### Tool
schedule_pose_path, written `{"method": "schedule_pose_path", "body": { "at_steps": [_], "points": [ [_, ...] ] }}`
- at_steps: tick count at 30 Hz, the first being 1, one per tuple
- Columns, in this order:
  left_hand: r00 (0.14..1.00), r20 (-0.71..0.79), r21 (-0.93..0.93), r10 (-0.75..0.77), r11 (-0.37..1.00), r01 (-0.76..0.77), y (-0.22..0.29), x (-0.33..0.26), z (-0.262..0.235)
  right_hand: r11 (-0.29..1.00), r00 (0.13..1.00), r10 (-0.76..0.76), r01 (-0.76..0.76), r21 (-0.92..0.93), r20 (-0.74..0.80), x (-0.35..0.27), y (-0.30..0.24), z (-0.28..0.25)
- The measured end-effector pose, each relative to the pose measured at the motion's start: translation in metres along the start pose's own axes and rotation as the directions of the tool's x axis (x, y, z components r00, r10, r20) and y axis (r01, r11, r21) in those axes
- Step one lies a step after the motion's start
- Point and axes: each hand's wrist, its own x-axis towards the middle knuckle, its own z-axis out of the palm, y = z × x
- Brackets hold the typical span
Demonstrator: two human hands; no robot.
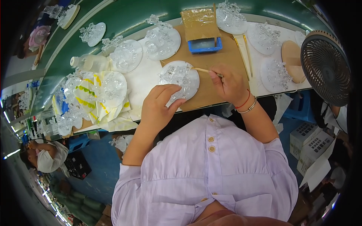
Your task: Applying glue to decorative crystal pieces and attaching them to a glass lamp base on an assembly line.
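Note:
A clear ornament with many small transparent parts on a round white base point(193, 80) lies on the bench in front of me. My left hand point(157, 105) curls at its near left side, the thumb and index finger gripping its edge. My right hand point(227, 82) pinches a thin paintbrush point(201, 69) with a light wooden handle. The brush points left, and its tip meets the upper right of the ornament. Fine detail of the clear parts is too small to make out.
A blue tray point(205, 50) under a taped cardboard flap stands beyond the ornament on brown cardboard point(226, 56). Two more brushes point(247, 52) lie to its right. Similar ornaments point(163, 42) surround it. A clear bottle point(90, 63) lies left; a black fan point(326, 67) stands right.

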Motion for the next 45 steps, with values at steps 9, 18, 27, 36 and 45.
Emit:
{"method": "schedule_pose_path", "body": {
  "at_steps": [9, 18, 27, 36, 45],
  "points": [
    [1.0, -0.022, 0.003, -0.01, 1.0, 0.01, -0.001, -0.004, 0.008, 0.998, 0.995, -0.034, 0.03, 0.053, 0.09, -0.018, -0.014, -0.017],
    [0.986, -0.108, 0.008, 0.124, 0.992, -0.124, -0.002, 0.011, 0.03, 0.98, 0.973, 0.186, -0.172, 0.103, -0.138, -0.026, -0.018, -0.048],
    [0.973, -0.078, 0.037, 0.22, 0.975, -0.217, -0.002, 0.027, 0.014, 0.928, 0.91, 0.291, -0.194, 0.319, -0.295, -0.03, -0.008, -0.059],
    [0.926, -0.286, 0.631, 0.248, 0.776, -0.013, -0.123, 0.198, -0.089, 0.916, 0.905, 0.293, -0.173, 0.362, -0.309, -0.048, -0.01, -0.07],
    [0.94, 0.01, 0.776, -0.341, 0.596, 0.208, -0.235, 0.29, -0.099, 0.953, 0.895, 0.213, -0.103, 0.284, -0.392, -0.057, -0.025, -0.093]
  ]
}}
